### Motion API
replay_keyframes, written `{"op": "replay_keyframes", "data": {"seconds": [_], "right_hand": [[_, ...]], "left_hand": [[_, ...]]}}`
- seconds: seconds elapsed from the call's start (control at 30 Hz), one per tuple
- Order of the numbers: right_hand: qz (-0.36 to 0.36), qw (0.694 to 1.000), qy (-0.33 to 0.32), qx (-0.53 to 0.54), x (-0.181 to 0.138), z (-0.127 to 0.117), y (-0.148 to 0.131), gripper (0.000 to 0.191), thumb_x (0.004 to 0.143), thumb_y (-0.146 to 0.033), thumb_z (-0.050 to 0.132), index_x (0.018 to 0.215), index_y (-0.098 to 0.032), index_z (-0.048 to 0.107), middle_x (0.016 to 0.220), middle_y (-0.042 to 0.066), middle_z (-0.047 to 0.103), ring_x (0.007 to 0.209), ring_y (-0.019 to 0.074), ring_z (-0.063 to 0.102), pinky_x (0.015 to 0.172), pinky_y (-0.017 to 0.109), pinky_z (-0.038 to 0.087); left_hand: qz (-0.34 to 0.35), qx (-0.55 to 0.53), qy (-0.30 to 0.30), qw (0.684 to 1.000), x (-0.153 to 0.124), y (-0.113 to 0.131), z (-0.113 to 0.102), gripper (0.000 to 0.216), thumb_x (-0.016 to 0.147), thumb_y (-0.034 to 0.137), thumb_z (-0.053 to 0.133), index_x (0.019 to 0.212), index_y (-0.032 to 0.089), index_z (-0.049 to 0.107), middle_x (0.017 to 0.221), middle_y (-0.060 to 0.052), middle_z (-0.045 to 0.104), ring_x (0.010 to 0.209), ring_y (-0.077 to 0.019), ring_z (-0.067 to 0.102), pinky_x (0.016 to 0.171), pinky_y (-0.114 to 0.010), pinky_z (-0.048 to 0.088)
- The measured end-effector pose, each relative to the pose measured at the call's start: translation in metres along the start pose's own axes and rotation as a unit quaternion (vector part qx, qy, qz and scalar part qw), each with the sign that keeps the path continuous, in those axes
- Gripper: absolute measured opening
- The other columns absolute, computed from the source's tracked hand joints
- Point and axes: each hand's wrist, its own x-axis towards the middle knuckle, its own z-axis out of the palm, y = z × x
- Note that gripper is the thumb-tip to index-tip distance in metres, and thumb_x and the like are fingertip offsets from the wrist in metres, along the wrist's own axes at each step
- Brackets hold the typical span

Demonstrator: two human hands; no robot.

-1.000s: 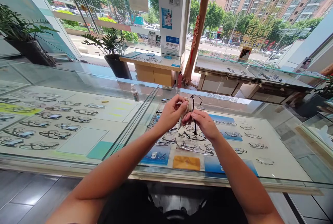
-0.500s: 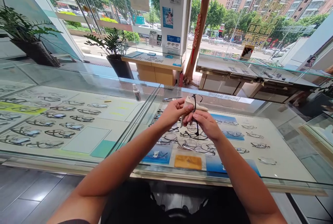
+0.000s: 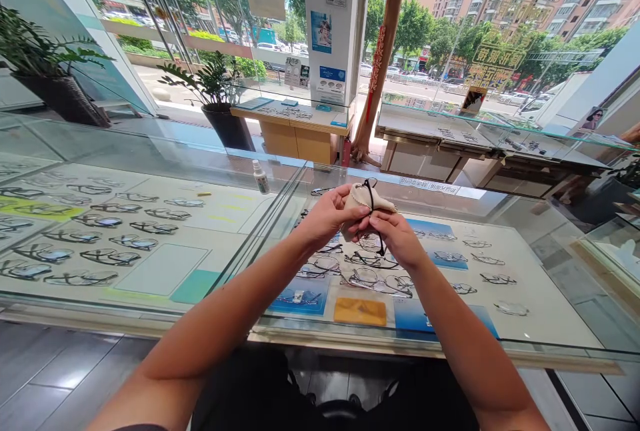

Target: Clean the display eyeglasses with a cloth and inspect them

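Nearest to the camera, both forearms reach forward over the glass counter [image 3: 525, 344] and meet above its middle. The left hand [image 3: 327, 217] is closed around a beige cloth [image 3: 356, 196], with the fingers curled and the thumb pressing on the fabric. The right hand [image 3: 397, 236] is closed too, and its fingertips pinch the black glasses [image 3: 371, 185] from the other side. The glasses are in the air between the two hands, above the counter and not touching it. They are turned nearly upright, so that one dark rim rises above the cloth and another part hangs below the fingers. The cloth lies folded over part of the frame, and this is probably why the left hand grips it so: the fabric stays between skin and lens. Which part is under the cloth I cannot tell. Under the hands, inside the case, rows of display glasses [image 3: 373, 279] lie flat and apart from each other on coloured cards, one orange card [image 3: 360, 311] among them, and the spacing seems to be there so each pair shows alone. More rows fill the case at the left [image 3: 105, 257]. A small white bottle [image 3: 259, 177] stands upright on the counter, near the left hand but not touching it. Farther away there is a potted plant [image 3: 215, 84], a wooden counter [image 3: 295, 137], a white pillar [image 3: 333, 24] and a brown trunk [image 3: 383, 51] beside it. Behind the window are trees and tall buildings.
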Motion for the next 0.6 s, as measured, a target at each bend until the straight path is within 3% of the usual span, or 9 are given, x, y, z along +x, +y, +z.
{"op": "replay_keyframes", "data": {"seconds": [0.33,0.6], "right_hand": [[-0.007,0.999,-0.035,-0.039,-0.0011,0.0038,-0.0032,0.037,0.102,-0.054,0.072,0.089,-0.019,0.078,0.090,0.008,0.079,0.087,0.0227,0.074,0.087,0.038,0.056],[0.008,1.000,-0.018,-0.009,-0.0003,0.0063,-0.0064,0.040,0.096,-0.058,0.077,0.088,-0.019,0.077,0.089,0.008,0.080,0.082,0.0222,0.073,0.089,0.040,0.059]], "left_hand": [[0.036,0.061,0.017,0.997,-0.0024,0.0024,0.0054,0.040,0.093,0.051,0.084,0.095,0.019,0.060,0.058,-0.001,0.070,0.040,-0.0166,0.061,0.040,-0.027,0.054],[0.041,0.077,0.026,0.996,-0.0020,0.0027,0.0060,0.045,0.089,0.054,0.087,0.100,0.021,0.059,0.060,0.002,0.069,0.042,-0.0155,0.060,0.042,-0.028,0.056]]}}
